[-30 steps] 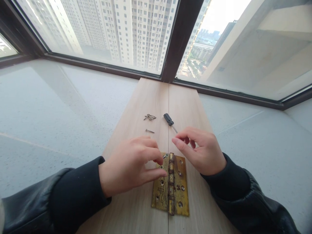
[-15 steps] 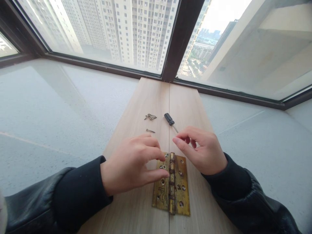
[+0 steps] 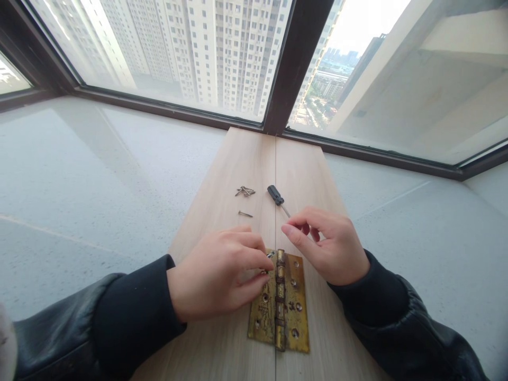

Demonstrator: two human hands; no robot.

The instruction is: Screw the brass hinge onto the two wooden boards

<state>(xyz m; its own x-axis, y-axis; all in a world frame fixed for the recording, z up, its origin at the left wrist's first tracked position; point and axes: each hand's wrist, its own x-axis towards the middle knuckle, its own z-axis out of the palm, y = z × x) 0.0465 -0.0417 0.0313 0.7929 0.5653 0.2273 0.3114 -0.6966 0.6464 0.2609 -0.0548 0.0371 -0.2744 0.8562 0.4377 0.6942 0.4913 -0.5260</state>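
A worn brass hinge (image 3: pixel 297 323) lies spread over the seam of two pale wooden boards (image 3: pixel 254 153). My left hand (image 3: pixel 222 270) reaches over its left leaf, thumb and forefinger pinched on a small screw (image 3: pixel 265 272) in an upper hole. Another screw (image 3: pixel 271 254) stands just above, in the top hole. Right of the hinge, my right hand (image 3: pixel 329 243) is curled, thumb and forefinger tips together; whatever they hold is hidden. A black-handled screwdriver (image 3: pixel 275 194) has its shaft end hidden behind those fingers; I cannot tell whether they grip it.
A small heap of screws (image 3: pixel 245 191) sits farther up the left board, with a single screw (image 3: pixel 245 214) nearer me. White speckled sill (image 3: pixel 99 211) extends either side of the boards. Beyond their far end stands a dark window frame (image 3: pixel 273 114).
My left hand has shifted slightly down and left, and its thumb and forefinger have closed together at the screw. The right hand and the screwdriver have stayed in place.
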